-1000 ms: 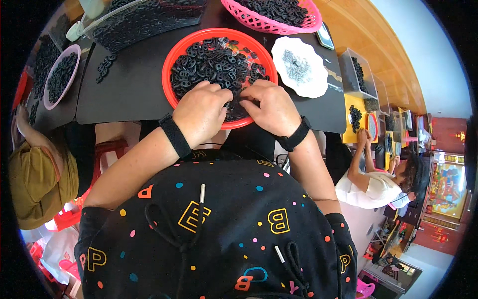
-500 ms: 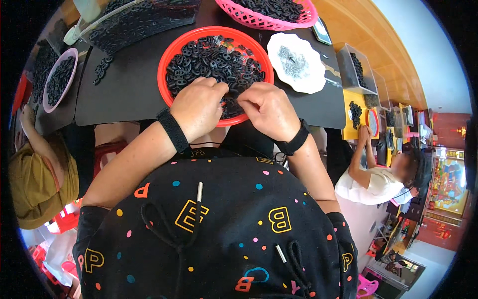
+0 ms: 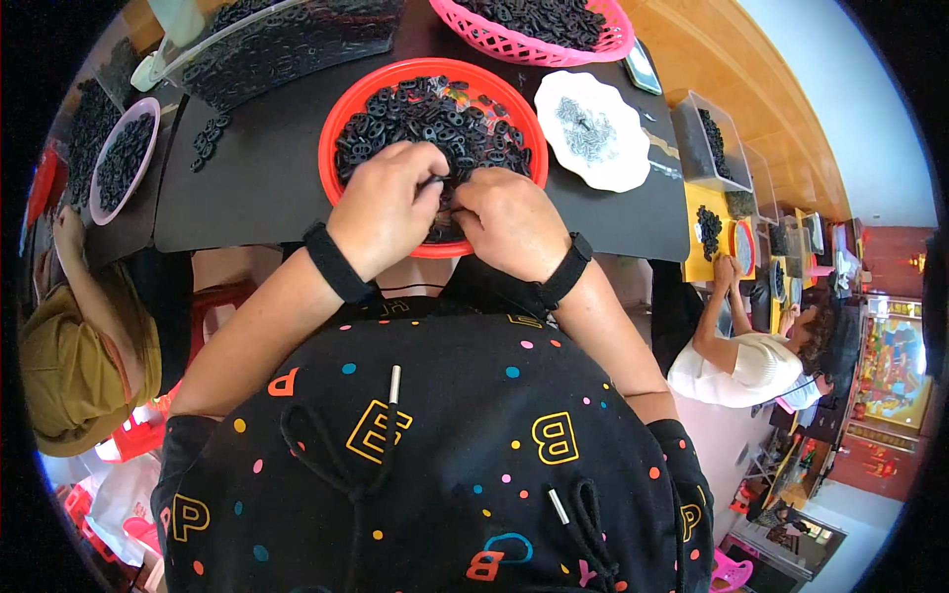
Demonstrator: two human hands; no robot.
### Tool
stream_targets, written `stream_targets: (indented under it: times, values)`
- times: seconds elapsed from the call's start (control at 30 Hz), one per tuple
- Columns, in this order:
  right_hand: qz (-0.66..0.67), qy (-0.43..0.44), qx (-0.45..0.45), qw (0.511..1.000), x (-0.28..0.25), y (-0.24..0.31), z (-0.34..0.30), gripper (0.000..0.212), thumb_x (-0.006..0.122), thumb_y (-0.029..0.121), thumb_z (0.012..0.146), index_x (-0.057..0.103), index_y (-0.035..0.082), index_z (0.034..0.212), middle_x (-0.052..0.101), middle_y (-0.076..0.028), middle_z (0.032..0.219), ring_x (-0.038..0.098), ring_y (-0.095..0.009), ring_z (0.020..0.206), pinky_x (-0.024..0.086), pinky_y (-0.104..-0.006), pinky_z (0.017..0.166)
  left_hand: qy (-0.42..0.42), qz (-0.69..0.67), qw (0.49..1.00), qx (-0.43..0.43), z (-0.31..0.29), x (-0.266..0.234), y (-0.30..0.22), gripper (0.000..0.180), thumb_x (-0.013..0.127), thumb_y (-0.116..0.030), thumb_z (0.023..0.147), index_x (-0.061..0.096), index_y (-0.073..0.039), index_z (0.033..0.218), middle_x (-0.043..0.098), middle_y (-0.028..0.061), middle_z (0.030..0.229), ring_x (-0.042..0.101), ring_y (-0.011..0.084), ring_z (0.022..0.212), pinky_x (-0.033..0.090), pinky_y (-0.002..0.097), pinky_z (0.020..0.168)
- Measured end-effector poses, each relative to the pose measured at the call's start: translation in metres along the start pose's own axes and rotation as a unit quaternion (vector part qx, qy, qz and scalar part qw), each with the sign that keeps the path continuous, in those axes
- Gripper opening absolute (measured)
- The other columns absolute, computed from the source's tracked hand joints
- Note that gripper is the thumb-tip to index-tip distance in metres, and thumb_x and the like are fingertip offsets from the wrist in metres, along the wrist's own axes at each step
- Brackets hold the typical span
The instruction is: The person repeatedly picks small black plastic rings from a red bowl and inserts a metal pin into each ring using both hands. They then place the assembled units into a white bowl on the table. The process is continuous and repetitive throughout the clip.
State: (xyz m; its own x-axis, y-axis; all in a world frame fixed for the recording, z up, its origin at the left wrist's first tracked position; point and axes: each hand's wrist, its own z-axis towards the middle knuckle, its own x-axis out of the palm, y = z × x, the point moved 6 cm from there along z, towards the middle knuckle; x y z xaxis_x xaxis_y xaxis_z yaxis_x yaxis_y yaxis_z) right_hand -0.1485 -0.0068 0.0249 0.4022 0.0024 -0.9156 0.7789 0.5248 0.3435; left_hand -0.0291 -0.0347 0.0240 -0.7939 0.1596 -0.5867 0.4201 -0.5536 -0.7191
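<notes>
Both hands work close together over the near side of a round red tray (image 3: pixel 329 148), heaped with small black oval pieces with holes (image 3: pixel 435 124). My left hand (image 3: pixel 388 203) is closed in a pinch, and a dark edge of one black piece (image 3: pixel 432 181) shows between its thumb and fingers. Just to the right, my right hand (image 3: pixel 512 215) has its fingertips pressed together and turned toward the left hand. Whatever they grip is hidden or too small to make out. Right of the tray, a white scalloped plate (image 3: pixel 631 170) carries small clear or silvery bits (image 3: pixel 583 128).
A pink basket (image 3: pixel 484 47) and a clear bin (image 3: pixel 297 49) of black pieces stand at the back. A phone (image 3: pixel 643 67) lies far right. A pale bowl (image 3: pixel 99 203) is at left, near one person's arm (image 3: pixel 94 296); another person (image 3: pixel 736 361) sits at right.
My hands have drawn nearer each other over the tray, the right one moving left. A black piece's edge now shows in my left fingers. The whole view has shifted slightly.
</notes>
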Motion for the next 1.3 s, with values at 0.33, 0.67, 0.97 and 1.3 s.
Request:
stream_targets:
  times: [0.33, 0.67, 0.97, 1.3]
  values:
    - [0.223, -0.196, 0.172, 0.939, -0.020, -0.034, -0.019, 0.005, 0.063, 0.003, 0.076, 0.062, 0.001, 0.081, 0.062, -0.012, 0.074, 0.061, -0.021, 0.065, 0.048, -0.0297, 0.061, -0.049, -0.106, 0.990, -0.078, 0.003, -0.017, 0.025, 0.016, 0.058, 0.004, 0.079, 0.056, -0.002, 0.094, 0.055, 0.0012, 0.076, 0.051, 0.0051, 0.066, 0.043, 0.0208, 0.058]
    - [0.353, -0.197, 0.172, 0.898, -0.012, -0.031, -0.032, 0.021, 0.059, -0.005, 0.080, 0.061, 0.002, 0.099, 0.063, -0.003, 0.082, 0.057, -0.006, 0.074, 0.047, -0.0206, 0.064, 0.107, -0.243, 0.952, -0.151, -0.003, 0.014, -0.005, 0.018, 0.061, -0.005, 0.083, 0.058, -0.001, 0.100, 0.062, 0.0012, 0.081, 0.057, 0.0056, 0.072, 0.048, 0.0216, 0.064]
    - [0.233, -0.117, 0.057, 0.964, -0.017, -0.007, -0.017, 0.005, 0.060, 0.000, 0.074, 0.061, 0.002, 0.078, 0.061, -0.009, 0.070, 0.061, -0.021, 0.068, 0.049, -0.0310, 0.062, 0.045, -0.289, 0.941, -0.168, -0.003, 0.005, 0.011, 0.006, 0.060, -0.008, 0.087, 0.056, -0.005, 0.083, 0.058, -0.0017, 0.073, 0.051, 0.0041, 0.061, 0.041, 0.0190, 0.055]
    - [-0.021, 0.027, -0.003, 0.999, 0.007, 0.010, 0.005, 0.008, 0.057, 0.009, 0.068, 0.060, 0.003, 0.066, 0.057, -0.014, 0.071, 0.059, -0.031, 0.073, 0.048, -0.0417, 0.066, -0.022, -0.343, 0.918, -0.196, -0.012, 0.007, 0.030, 0.003, 0.059, -0.007, 0.086, 0.058, -0.006, 0.088, 0.058, -0.0035, 0.074, 0.052, 0.0033, 0.064, 0.042, 0.0179, 0.057]
